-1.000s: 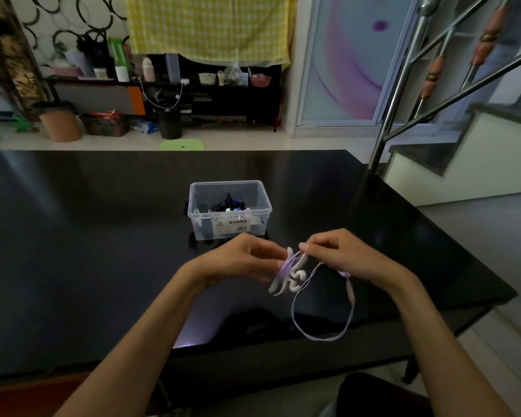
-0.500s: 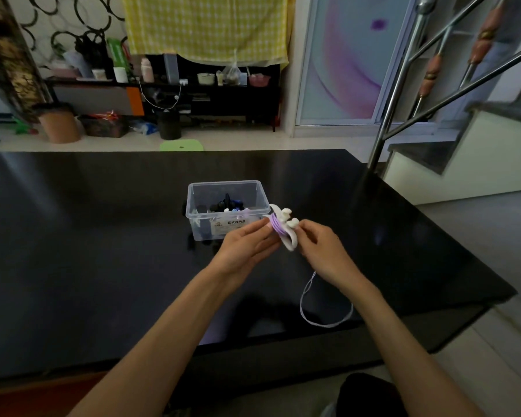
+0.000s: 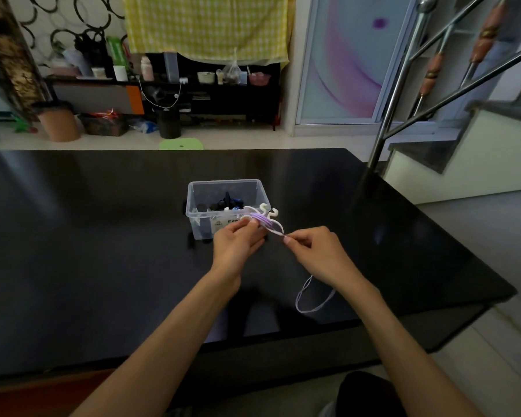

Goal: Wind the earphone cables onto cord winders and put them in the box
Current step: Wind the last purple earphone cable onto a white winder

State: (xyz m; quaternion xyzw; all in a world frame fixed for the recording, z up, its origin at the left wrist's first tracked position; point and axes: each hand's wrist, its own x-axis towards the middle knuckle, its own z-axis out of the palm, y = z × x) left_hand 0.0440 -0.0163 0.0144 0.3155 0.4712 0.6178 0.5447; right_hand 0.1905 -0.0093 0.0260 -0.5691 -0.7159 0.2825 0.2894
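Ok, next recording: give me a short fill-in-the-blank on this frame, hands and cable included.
1. The left hand holds the white cord winder, wound with ____ cable.
2. The right hand pinches the cable; a loose loop hangs ____ that hand.
3. The clear plastic box stands on the ____ table.

Missing words: purple; below; black

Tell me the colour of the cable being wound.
Pale purple cable, seen in the head view.

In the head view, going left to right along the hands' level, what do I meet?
left hand → white cord winder wound with purple cable → right hand pinching the cable → loose cable loop hanging below it.
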